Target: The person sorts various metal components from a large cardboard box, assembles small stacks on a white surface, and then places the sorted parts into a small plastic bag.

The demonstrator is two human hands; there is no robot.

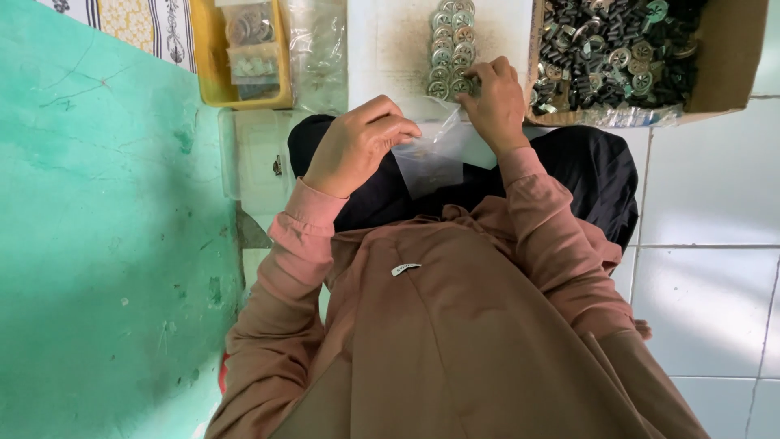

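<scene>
Your left hand (357, 142) pinches the mouth of a small clear plastic bag (431, 158) over your lap, holding it open toward the work. Your right hand (491, 102) closes its fingertips on a metal washer at the near end of the rows of washers (451, 45) on the white board (390, 41); a cardboard box (731, 57) of dark fasteners sits beside it.

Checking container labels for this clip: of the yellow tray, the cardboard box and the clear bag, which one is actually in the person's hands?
The small clear plastic bag, pinched by the left hand and touched by the right hand. The yellow tray and the cardboard box sit untouched farther off.
</scene>
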